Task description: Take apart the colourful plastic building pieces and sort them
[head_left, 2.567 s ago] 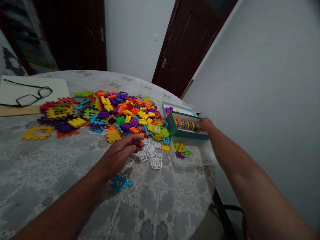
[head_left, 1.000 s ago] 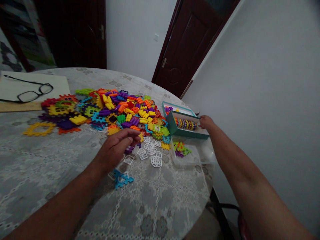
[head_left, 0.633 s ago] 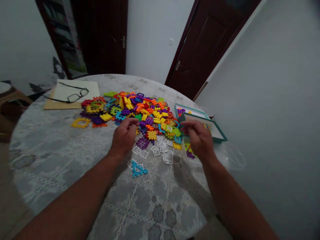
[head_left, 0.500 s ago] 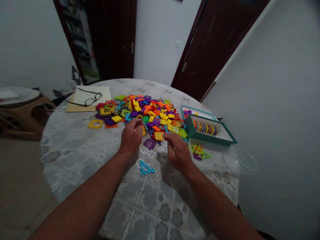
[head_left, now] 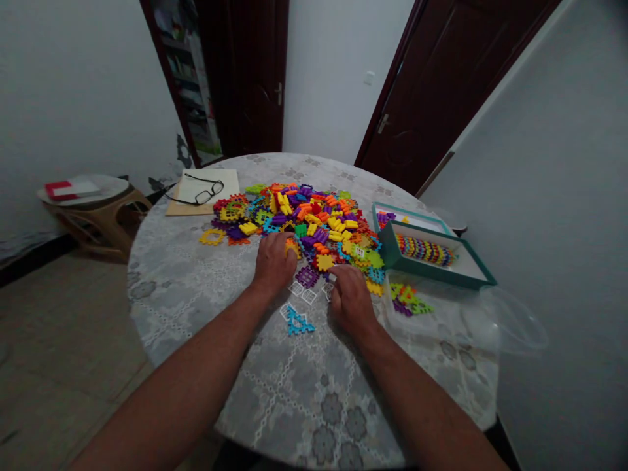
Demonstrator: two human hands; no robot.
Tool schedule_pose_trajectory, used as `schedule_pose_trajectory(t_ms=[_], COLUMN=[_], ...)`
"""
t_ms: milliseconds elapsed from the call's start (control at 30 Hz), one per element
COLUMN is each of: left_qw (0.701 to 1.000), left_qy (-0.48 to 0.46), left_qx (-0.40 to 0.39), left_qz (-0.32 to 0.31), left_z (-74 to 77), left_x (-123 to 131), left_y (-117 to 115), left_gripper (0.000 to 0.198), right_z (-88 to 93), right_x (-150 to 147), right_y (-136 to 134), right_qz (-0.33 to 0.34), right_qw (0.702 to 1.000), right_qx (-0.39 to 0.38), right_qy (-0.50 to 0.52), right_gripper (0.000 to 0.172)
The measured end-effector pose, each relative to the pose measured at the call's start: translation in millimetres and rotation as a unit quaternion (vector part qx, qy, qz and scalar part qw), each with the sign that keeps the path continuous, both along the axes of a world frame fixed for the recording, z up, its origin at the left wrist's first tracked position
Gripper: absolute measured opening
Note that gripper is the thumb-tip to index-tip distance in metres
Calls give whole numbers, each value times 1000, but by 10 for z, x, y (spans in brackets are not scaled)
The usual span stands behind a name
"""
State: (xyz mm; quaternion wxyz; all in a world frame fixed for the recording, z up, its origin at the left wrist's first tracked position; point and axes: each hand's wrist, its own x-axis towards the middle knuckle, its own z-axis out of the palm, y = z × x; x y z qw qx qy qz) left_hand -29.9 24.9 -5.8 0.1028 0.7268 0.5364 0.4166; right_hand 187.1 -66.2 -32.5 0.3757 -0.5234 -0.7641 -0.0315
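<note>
My left hand (head_left: 275, 263) is at the front edge of a heap of plastic building blocks (head_left: 314, 216), its fingers curled in beside an orange-yellow piece (head_left: 293, 247). What its fingertips hold, if anything, is hidden. My right hand (head_left: 353, 297) is bent over small white window-frame pieces (head_left: 309, 296), with thumb and forefinger close together. Its forefinger reaches the lower edge of a yellow square block (head_left: 324, 262); a grip on anything cannot be made out. Between the hands lies a purple lattice block (head_left: 307, 276). Nearer me rests a blue triangular piece (head_left: 299, 322).
Black-framed glasses (head_left: 209, 191) lie on a pale board (head_left: 186, 204) at the back left. To the right stand a green-edged box (head_left: 441, 278) with a row of coloured pieces and a clear plastic tub (head_left: 441, 314) holding several blocks. A stool (head_left: 93, 219) is beyond the table.
The view has swung left, so the table appears further right. Relative to the heap, my right hand has moved left and covers more of the white frames. My left hand stays near the same spot.
</note>
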Motion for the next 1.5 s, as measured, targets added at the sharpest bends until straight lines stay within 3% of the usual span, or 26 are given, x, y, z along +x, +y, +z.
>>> schedule_pose_trajectory(t_ms=[200,400,500,633,800,933,1100,1233,1333,1500], left_qw=[995,965,957,952,956,959,967,967,967,969], left_qy=[57,186,221,240,211,210,210,213,208,191], left_qx=[-34,-87,-94,-87,-90,-110,-115,-122,-131,-136], left_qz=[-74,-162,-162,-166,-183,-153,-89,-69,-66,-71], left_z=[93,93,40,14,110,171,128,94,98,96], left_x=[28,69,76,70,65,69,44,35,37,30], left_y=[-83,-221,-231,-204,-196,-190,-139,-102,-95,-94], left_gripper=[24,23,34,33,27,33,35,30,31,34], right_z=[89,291,352,377,356,345,445,549,570,505], right_x=[63,90,65,34,56,73,-64,-306,-452,-505], right_y=[-69,-227,-270,-275,-238,-227,-333,-486,-538,-500], right_qz=[-66,-103,-103,-108,-96,-94,16,120,133,123], right_qw=[992,968,963,956,956,963,972,944,927,924], right_qx=[-78,-166,-183,-217,-230,-209,-193,-254,-285,-289], right_qy=[-79,-155,-168,-163,-153,-140,-131,-176,-207,-218], right_gripper=[42,19,11,18,21,23,28,34,32,25])
